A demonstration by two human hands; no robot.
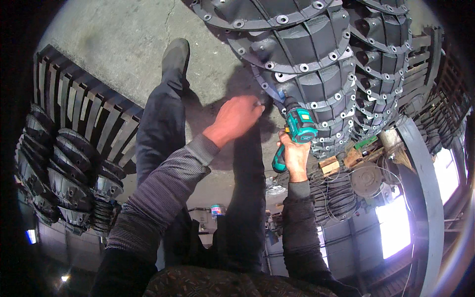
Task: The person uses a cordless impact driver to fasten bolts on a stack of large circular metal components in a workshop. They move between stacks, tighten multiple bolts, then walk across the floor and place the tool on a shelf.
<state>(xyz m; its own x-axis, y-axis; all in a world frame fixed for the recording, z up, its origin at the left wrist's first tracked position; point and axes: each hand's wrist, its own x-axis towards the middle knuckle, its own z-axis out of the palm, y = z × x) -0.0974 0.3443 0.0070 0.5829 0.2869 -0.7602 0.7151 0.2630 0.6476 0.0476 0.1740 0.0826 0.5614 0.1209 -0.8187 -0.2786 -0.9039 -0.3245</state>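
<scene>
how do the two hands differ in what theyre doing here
The right hand is wrapped around the grip of a teal cordless drill; the left hand holds no tool, its fingertips at the rim of the dark slatted stack. The left reaches further out than the right. Both are bare, with striped dark sleeves.

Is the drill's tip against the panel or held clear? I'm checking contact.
Against it: the teal drill in the right hand points into the black panel's rim.
</scene>
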